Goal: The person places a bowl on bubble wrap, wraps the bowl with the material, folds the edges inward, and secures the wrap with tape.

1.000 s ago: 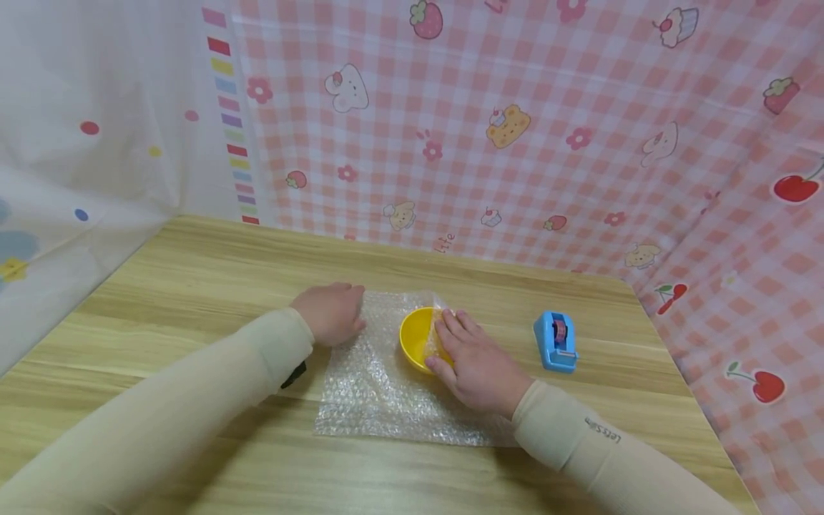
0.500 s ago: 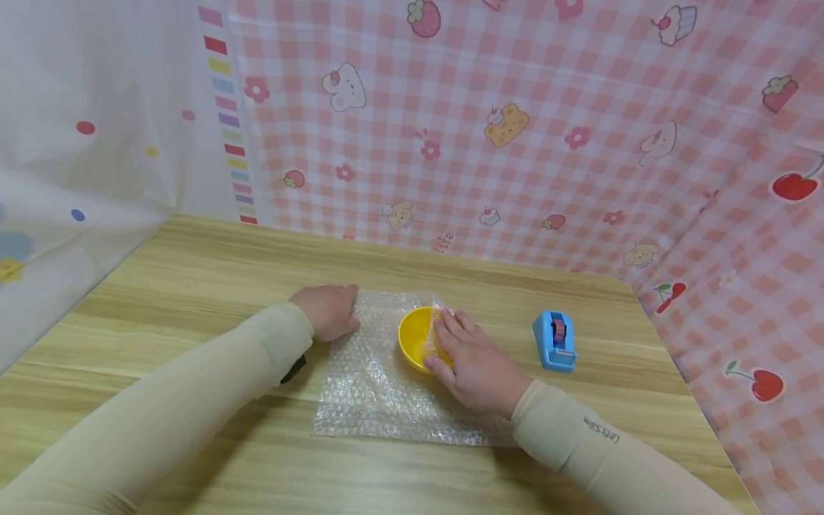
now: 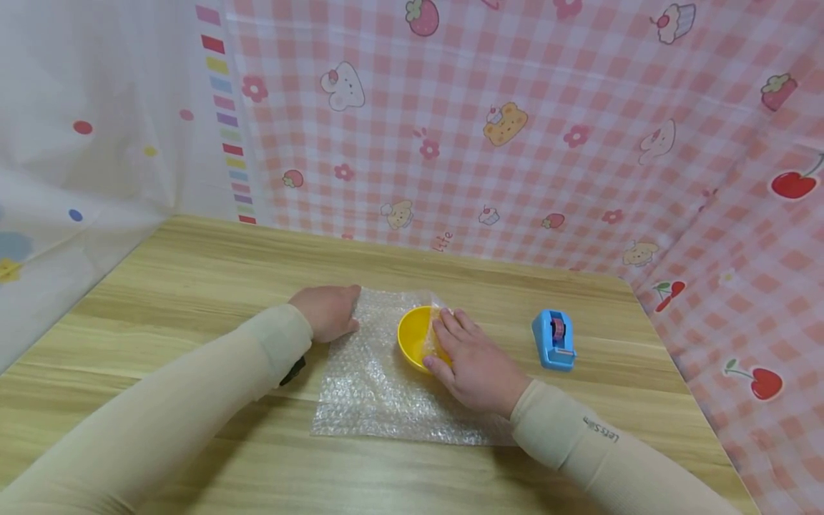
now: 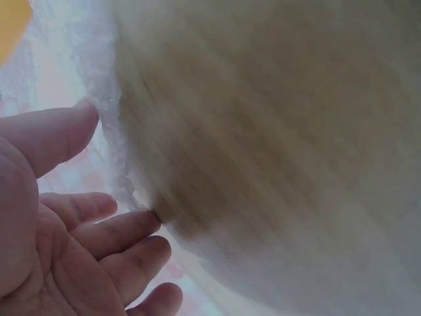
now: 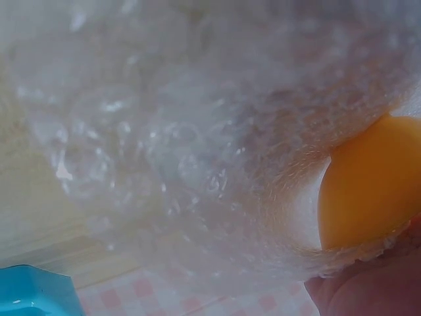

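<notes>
A yellow bowl [image 3: 413, 337] sits on a sheet of clear bubble wrap [image 3: 367, 397] spread on the table. The right side of the sheet is folded up over the bowl's right rim. My right hand [image 3: 479, 366] lies over that fold with fingers extended, pressing it against the bowl. At the sheet's left edge is my left hand [image 3: 324, 313], thumb and fingers spread apart. In the left wrist view, the thumb [image 4: 66, 135] and fingertips touch the wrap's edge. The right wrist view shows the bowl's orange-yellow side [image 5: 371, 187] beneath the raised wrap [image 5: 177, 158].
A blue tape dispenser [image 3: 554, 341] with a roll of tape stands on the wooden table [image 3: 257, 257] to the right of the bowl. Pink checked cloth [image 3: 463, 93] hangs behind and at the right, and a white dotted sheet [image 3: 96, 172] at the left.
My left hand has shifted slightly left along the wrap's left edge, its fingers straightening a little. My right hand stays on the folded wrap at the bowl.
</notes>
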Available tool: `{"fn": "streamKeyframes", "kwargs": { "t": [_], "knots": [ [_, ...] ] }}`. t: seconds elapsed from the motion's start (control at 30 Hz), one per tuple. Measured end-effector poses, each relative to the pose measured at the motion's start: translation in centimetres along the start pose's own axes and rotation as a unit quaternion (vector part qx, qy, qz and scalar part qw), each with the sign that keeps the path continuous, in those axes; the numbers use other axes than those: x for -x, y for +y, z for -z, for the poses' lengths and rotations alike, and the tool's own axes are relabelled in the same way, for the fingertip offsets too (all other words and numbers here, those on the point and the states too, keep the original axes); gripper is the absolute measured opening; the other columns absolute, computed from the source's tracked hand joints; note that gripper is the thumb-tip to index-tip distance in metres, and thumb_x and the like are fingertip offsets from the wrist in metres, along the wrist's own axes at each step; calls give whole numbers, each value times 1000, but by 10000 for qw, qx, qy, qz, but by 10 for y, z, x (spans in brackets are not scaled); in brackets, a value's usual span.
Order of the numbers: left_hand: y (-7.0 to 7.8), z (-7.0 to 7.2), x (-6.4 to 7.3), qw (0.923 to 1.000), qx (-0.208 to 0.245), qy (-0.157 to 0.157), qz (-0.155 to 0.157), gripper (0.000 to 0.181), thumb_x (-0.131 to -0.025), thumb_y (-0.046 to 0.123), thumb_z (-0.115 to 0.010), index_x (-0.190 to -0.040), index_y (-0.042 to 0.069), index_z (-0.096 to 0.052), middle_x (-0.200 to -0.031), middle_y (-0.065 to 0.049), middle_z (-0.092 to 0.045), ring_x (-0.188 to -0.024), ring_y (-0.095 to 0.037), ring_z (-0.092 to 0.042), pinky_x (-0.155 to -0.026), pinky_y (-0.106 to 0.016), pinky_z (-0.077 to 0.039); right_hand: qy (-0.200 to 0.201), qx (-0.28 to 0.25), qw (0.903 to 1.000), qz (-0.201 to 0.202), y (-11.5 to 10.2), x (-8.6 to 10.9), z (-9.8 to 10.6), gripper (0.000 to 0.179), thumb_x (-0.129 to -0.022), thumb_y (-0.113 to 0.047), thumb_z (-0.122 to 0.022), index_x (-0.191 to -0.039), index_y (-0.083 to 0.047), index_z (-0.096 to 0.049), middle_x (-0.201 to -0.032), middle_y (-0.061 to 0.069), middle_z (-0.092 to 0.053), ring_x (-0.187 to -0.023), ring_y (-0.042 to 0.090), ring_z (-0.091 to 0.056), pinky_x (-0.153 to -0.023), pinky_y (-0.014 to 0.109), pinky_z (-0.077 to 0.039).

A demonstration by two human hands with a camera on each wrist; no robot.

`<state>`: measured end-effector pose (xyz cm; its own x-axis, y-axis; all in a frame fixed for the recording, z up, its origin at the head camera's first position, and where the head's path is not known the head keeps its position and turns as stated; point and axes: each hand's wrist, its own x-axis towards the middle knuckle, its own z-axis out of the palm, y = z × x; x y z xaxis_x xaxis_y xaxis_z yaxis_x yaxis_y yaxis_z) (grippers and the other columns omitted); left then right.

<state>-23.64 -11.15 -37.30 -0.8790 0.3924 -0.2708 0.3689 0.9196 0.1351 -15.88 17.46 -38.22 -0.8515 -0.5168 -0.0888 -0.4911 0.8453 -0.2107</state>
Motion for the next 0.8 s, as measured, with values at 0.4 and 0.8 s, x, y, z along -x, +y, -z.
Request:
{"fn": "streamKeyframes", "kwargs": {
  "t": [0.4, 0.8],
  "knots": [
    [1, -2, -3, 9991, 172, 378, -71, 72, -105, 31, -64, -163, 3, -34, -157, -20, -53, -142, -40, -55, -119, -55, -43, -26, 43, 10000, 17, -1, 0, 1, 78, -111, -57, -36, -167, -5, -24, -176, 13, -13, -164, 37, -12, -132, 51, -18],
    [8, -1, -6, 9934, 762, 857, -30, 61, -106, 30, -65, -159, 10, -44, -156, -15, -56, -142, -37, -56, -118, -55, -45, -48, 48, 10000, -17, 0, 0, 0, 77, -111, -57, -37, -167, -5, -23, -177, 12, -12, -165, 36, -11, -133, 50, -16]
  ]
}}
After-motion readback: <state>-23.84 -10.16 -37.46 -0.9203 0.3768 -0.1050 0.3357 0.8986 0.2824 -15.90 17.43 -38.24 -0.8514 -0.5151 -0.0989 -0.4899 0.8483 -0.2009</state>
